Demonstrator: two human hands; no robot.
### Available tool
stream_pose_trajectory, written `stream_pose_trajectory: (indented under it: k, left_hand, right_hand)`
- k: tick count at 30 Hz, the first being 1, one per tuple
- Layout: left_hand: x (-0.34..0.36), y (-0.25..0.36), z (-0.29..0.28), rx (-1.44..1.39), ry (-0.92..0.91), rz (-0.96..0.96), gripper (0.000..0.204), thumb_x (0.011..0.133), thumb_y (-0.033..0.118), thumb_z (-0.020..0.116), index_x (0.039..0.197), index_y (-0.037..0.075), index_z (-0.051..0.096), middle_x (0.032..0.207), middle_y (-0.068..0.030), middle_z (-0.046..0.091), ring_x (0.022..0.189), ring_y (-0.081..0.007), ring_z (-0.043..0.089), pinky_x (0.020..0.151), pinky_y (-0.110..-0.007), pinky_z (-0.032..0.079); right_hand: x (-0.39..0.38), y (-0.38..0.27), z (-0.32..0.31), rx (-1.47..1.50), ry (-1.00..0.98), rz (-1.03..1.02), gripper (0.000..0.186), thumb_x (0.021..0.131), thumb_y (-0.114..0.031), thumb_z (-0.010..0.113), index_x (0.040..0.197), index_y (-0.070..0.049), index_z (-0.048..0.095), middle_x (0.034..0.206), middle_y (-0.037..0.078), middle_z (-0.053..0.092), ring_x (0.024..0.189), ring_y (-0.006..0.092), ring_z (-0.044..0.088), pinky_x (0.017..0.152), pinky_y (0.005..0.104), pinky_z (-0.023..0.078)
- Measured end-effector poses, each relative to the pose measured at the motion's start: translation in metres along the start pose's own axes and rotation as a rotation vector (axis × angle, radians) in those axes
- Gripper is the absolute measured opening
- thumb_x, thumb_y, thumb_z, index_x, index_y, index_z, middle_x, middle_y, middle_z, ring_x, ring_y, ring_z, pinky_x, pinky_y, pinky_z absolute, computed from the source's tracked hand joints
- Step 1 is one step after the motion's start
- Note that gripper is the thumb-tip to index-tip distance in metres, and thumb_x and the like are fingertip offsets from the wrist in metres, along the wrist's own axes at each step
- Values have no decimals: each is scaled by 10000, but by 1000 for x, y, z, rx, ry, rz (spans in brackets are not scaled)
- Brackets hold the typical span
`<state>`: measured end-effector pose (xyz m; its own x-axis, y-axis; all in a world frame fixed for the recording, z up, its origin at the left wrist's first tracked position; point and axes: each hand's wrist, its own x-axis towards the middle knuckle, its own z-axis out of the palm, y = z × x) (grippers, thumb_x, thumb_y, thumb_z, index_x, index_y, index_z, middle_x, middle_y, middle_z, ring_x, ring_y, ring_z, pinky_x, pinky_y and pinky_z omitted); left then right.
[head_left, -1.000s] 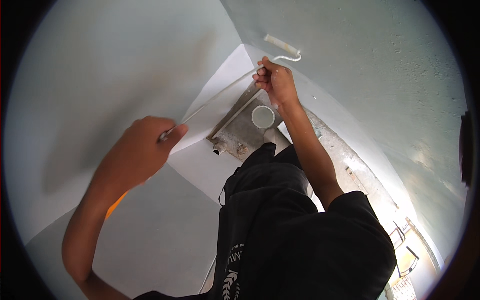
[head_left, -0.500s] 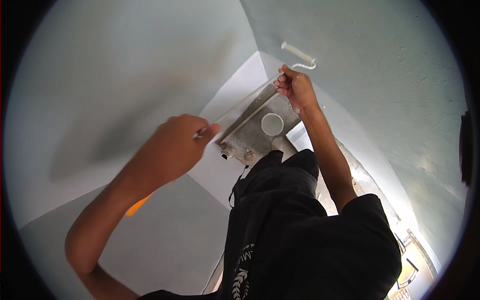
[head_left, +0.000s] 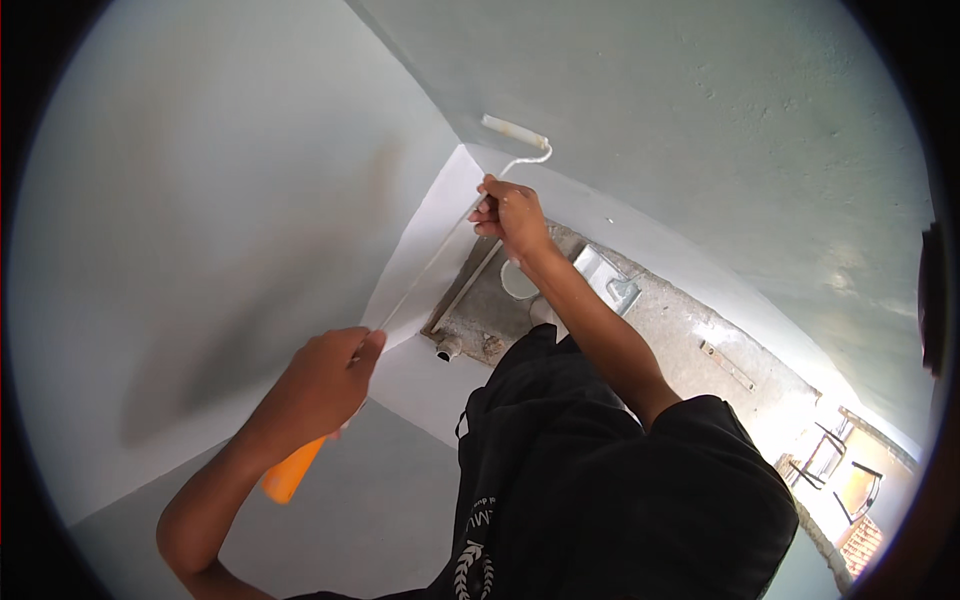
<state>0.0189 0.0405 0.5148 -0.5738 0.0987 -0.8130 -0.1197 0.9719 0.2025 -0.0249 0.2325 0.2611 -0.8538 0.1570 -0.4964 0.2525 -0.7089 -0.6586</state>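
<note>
My left hand [head_left: 325, 385] grips a long paint roller pole [head_left: 420, 280] above its orange handle [head_left: 293, 470], which shows below the wrist. My right hand [head_left: 510, 218] is closed on the thin upper rod, fingertips wrapped round it, not far below the roller head [head_left: 514, 130]. The pale roller head lies by the grey-green wall [head_left: 680, 120], close to the corner with the pale left wall [head_left: 200, 150]; I cannot tell if it touches. A white bucket [head_left: 520, 296] on the floor below is partly hidden by my right hand and forearm.
A paint tray [head_left: 600, 268] with something on it lies on the rough concrete floor [head_left: 680, 310], right of the bucket. A pipe stub [head_left: 448, 350] stands near the wall's foot. A long narrow piece [head_left: 728, 365] lies farther right. Black metal frames [head_left: 825, 455] are in the bright lower-right area.
Both hands and the roller have shifted left and down in the picture since half a second ago. More of the orange handle and the paint tray shows, and the bucket is now partly covered.
</note>
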Motion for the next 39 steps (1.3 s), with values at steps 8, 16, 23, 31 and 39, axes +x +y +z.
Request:
stream_pose_trajectory:
  k: [8, 16, 23, 31, 39]
  left_hand:
    - [-8, 8, -17, 107, 115, 98, 468, 1041, 347, 413, 702, 29, 474, 528, -42, 463, 404, -159, 476, 394, -316, 438]
    - [128, 14, 6, 91, -54, 66, 481, 1038, 373, 419, 697, 35, 443, 545, -34, 479, 392, -126, 457, 370, -301, 438]
    - [-5, -4, -36, 247, 182, 51, 490, 1045, 329, 444, 694, -12, 445, 532, -118, 419, 443, -203, 434, 473, -378, 398]
    - [128, -17, -11, 112, 0, 100, 483, 1035, 382, 421, 739, 7, 497, 549, -62, 498, 440, -169, 525, 377, -314, 457]
    - [94, -28, -10, 66, 8, 53, 466, 1036, 381, 423, 759, 15, 501, 570, -43, 514, 439, -126, 520, 375, -291, 444]
  right_hand:
    - [10, -18, 6, 48, -57, -33, 216, 961, -191, 517, 914, 9, 584, 660, 48, 557, 594, 182, 628, 491, 294, 494]
    - [85, 41, -43, -104, 261, 157, 216, 967, -226, 554, 887, -28, 591, 642, 18, 535, 614, 162, 612, 528, 275, 510]
    - [13, -8, 13, 114, -56, -60, 246, 964, -212, 543, 917, 21, 606, 679, 56, 570, 599, 183, 638, 520, 293, 492]
    - [85, 48, -33, 16, 154, 82, 207, 947, -196, 547, 891, -12, 623, 661, 38, 580, 612, 166, 657, 504, 270, 511]
    - [60, 32, -13, -169, 120, 70, 222, 962, -222, 537, 900, -21, 606, 674, 32, 570, 632, 167, 647, 543, 279, 508]
